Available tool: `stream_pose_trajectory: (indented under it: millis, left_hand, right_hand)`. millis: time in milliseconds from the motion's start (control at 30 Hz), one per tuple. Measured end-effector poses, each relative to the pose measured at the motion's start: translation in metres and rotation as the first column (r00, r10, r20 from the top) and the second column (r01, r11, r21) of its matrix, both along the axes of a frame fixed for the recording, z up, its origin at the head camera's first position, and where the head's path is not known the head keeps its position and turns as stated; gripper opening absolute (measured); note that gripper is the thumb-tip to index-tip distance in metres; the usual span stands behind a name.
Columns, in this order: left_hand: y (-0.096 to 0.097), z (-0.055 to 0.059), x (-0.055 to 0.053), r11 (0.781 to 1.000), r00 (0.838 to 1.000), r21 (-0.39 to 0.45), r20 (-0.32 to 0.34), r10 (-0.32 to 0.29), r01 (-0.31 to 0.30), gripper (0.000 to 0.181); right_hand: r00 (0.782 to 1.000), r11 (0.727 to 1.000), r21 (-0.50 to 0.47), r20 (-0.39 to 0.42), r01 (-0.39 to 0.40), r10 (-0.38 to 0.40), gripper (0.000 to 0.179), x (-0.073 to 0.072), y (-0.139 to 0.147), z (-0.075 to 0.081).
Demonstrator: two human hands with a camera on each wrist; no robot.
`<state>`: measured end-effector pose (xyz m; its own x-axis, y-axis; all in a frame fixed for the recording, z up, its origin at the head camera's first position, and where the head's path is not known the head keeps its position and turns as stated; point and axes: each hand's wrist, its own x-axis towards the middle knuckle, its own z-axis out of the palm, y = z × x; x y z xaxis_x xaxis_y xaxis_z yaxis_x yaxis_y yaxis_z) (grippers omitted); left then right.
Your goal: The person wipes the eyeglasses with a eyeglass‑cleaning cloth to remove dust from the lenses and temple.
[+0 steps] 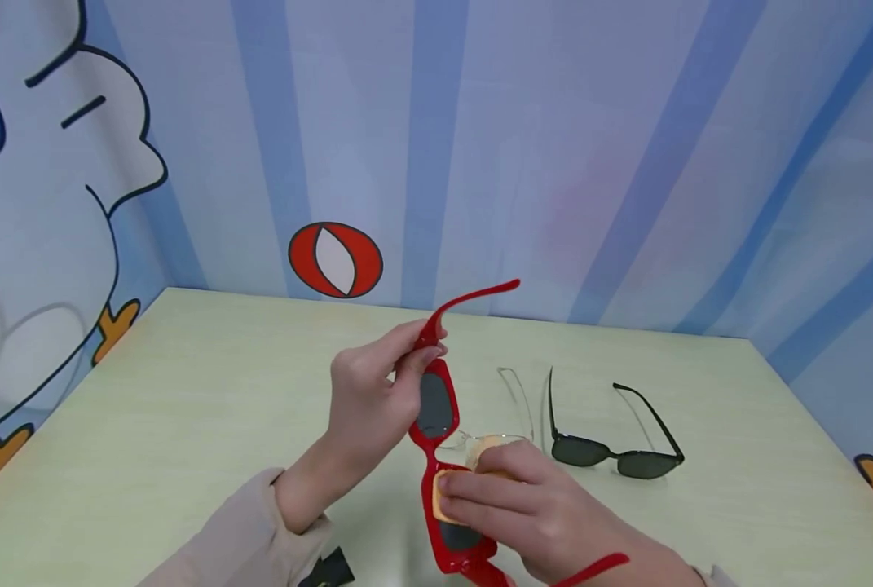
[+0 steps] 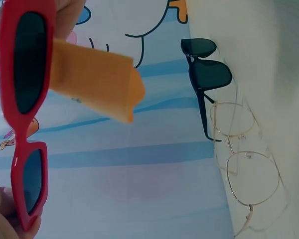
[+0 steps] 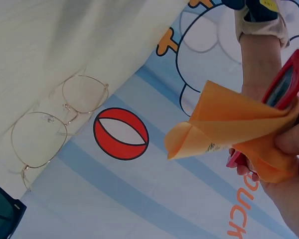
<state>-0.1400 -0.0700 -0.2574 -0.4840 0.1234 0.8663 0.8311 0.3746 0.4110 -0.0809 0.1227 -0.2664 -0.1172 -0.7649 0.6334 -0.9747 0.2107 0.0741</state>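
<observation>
Red-framed sunglasses with dark lenses are held up above the table, tilted nearly upright, both temples unfolded. My left hand pinches them at the upper corner near the hinge. With my right hand I grip an orange lens cloth and press it onto the lower lens, which it partly covers. In the left wrist view the cloth sticks out sideways from the frame. The right wrist view shows the cloth folded around the lens, hiding part of the red frame.
Black sunglasses rest on the pale table to the right, temples unfolded. Thin gold wire-rimmed glasses lie beside them, partly behind my right hand in the head view. A striped blue cloth backdrop with cartoon figures surrounds the table.
</observation>
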Motion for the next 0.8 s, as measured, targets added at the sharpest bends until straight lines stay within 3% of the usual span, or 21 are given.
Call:
stream_pose_trajectory:
  millis: [167, 333, 433, 600, 733, 800]
  left_hand:
    - [-0.005, -0.003, 0.000, 0.999, 0.998, -0.027, -0.035, 0.046, -0.047, 0.026]
    - [-0.010, -0.006, -0.002, 0.998, 0.996, -0.016, -0.075, 0.054, -0.055, 0.027]
    - [-0.011, -0.003, -0.004, 0.999, 0.995, -0.008, -0.083, 0.053, -0.053, 0.025]
    - [-0.008, 0.001, -0.004, 0.999, 0.998, 0.004, -0.054, 0.034, -0.034, 0.023]
    - [-0.005, 0.001, -0.003, 1.000, 0.999, 0.009, -0.032, 0.017, -0.016, 0.023]
    - [-0.003, 0.001, -0.003, 1.000, 0.999, 0.011, -0.039, 0.015, -0.015, 0.023]
  right_hand:
    - [0.994, 0.999, 0.044, 0.104, 0.023, -0.028, 0.031, 0.009, 0.006, -0.004]
    - [0.977, 0.994, 0.099, 0.213, -0.049, 0.027, 0.033, 0.010, 0.013, -0.002]
    - [0.970, 0.992, 0.088, 0.233, -0.087, 0.064, 0.035, 0.006, 0.013, 0.000]
    - [0.991, 0.995, 0.089, 0.134, -0.035, 0.023, 0.047, 0.002, 0.006, 0.002]
    - [0.994, 0.998, 0.058, 0.112, -0.009, 0.002, 0.054, 0.001, 0.001, 0.001]
    - [0.994, 0.999, 0.021, 0.109, -0.027, 0.024, 0.048, 0.001, -0.001, 0.000]
